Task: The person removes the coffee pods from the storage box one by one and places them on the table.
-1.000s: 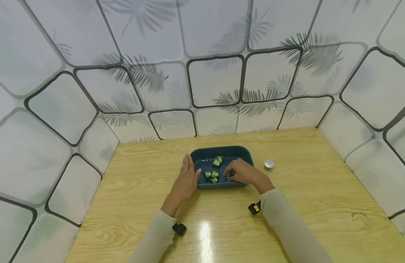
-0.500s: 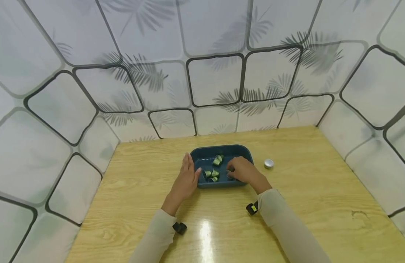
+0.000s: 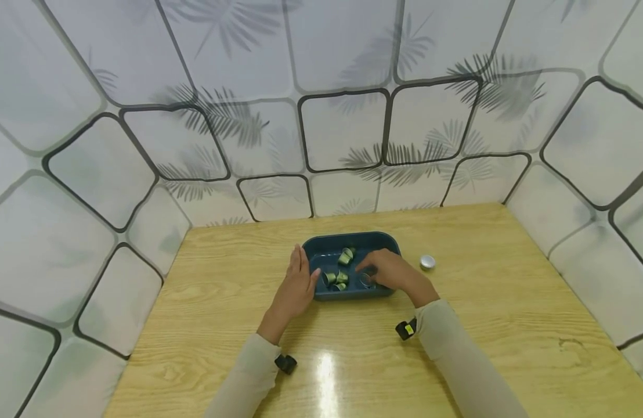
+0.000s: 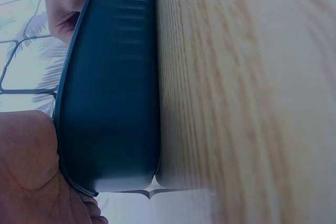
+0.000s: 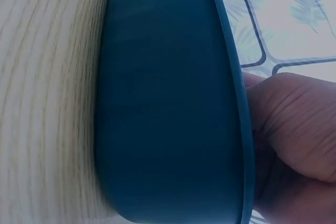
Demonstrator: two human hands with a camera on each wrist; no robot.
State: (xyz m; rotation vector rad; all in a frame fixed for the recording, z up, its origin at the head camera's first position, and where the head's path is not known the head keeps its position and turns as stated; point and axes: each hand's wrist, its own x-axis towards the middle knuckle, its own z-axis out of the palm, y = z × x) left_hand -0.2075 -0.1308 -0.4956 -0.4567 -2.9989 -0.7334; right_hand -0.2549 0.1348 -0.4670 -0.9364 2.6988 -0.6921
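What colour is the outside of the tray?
The tray is dark teal-blue, clearest in the left wrist view.

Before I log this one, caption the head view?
Left hand against a blue tray holding green capsules, right hand partly inside.

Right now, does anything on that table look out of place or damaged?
A silver round piece sits alone on the table, right of the blue tray, while the green capsules lie inside it. A dark mark stands out farther right; I can't tell whether it's damage.
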